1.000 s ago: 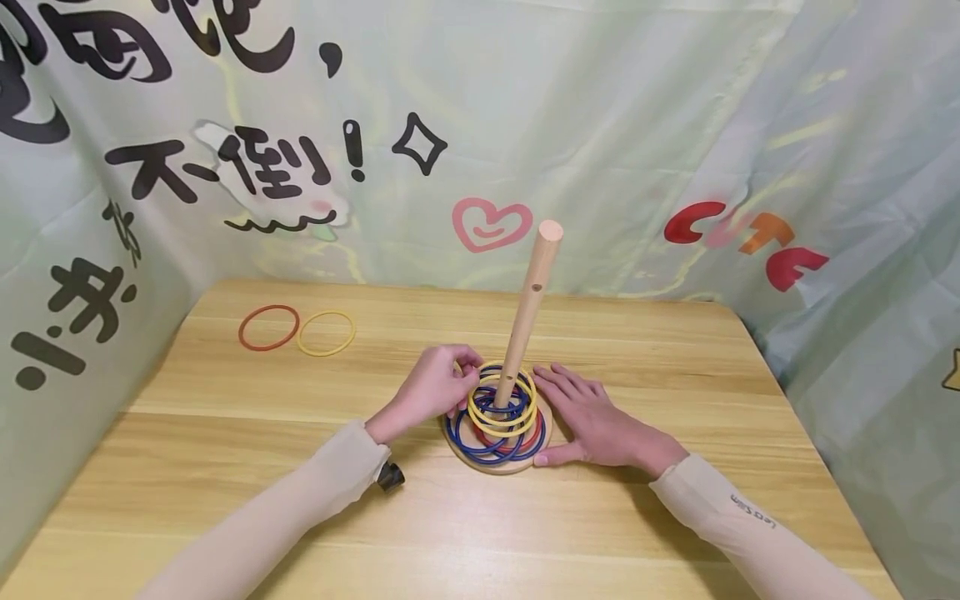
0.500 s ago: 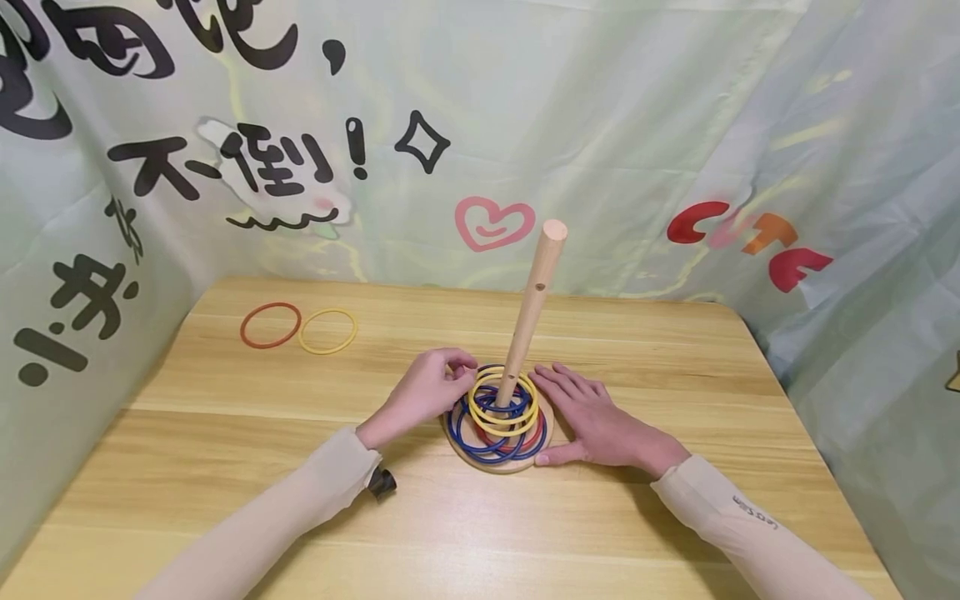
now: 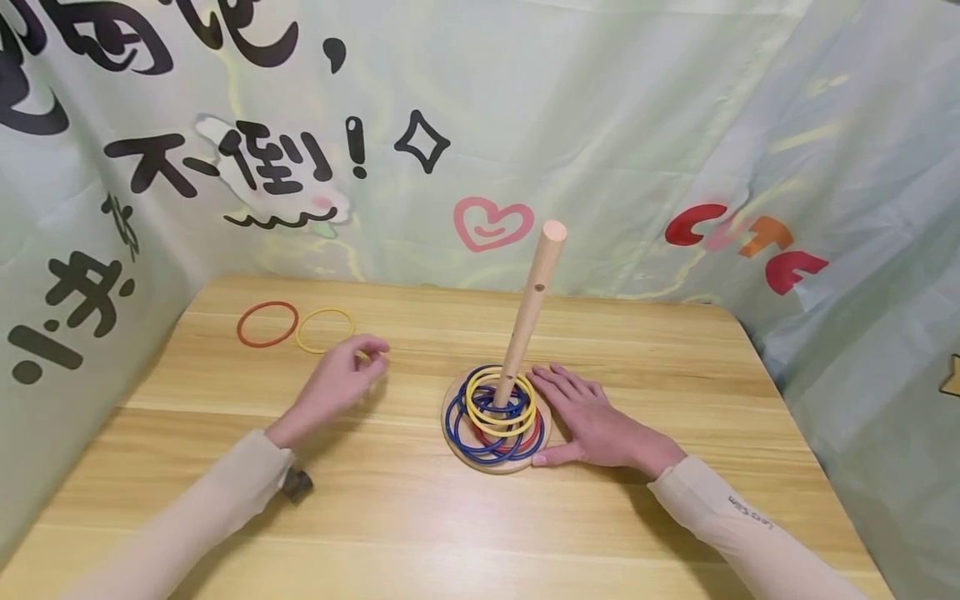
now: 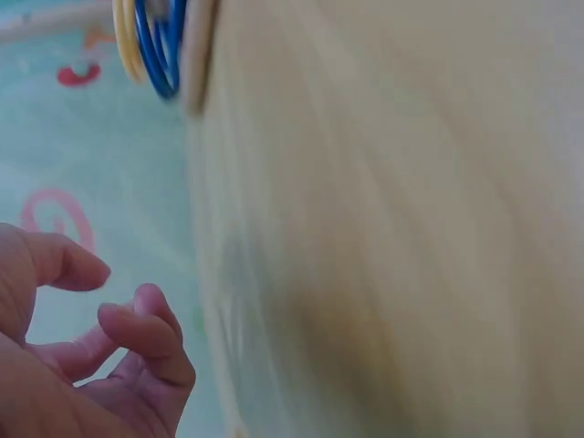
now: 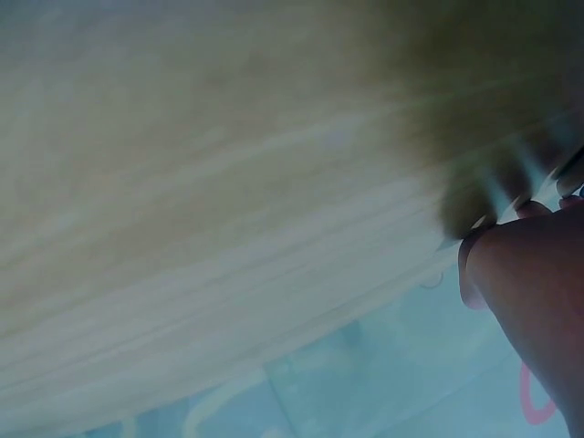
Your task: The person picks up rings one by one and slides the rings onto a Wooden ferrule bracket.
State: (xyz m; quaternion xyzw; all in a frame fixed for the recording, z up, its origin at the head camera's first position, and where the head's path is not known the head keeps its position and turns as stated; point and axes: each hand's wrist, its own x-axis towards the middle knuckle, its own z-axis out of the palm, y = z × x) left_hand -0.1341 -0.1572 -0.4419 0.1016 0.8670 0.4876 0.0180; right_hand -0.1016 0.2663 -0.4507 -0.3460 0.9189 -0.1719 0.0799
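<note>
A wooden peg (image 3: 530, 304) rises, leaning right in the head view, from a round wooden base (image 3: 459, 454). Several blue rings (image 3: 467, 447), a red ring and yellow rings (image 3: 480, 422) lie loosely around its foot. My right hand (image 3: 596, 425) rests at the base's right edge, fingers spread and thumb near the front rim. Away from the base, my left hand (image 3: 341, 379) hovers with loosely bent fingers and holds nothing; the left wrist view shows a gap between thumb and fingers (image 4: 151, 342). Just behind it lies a loose yellow ring (image 3: 302, 340), partly covered by the hand.
A second loose ring, red (image 3: 267, 343), lies flat left of the yellow one. The wooden table (image 3: 465, 533) ends at the back against a printed curtain (image 3: 600, 125), which also hangs along both sides.
My left hand has left the rings on the peg and moved left toward the loose yellow ring. The right hand stays at the base.
</note>
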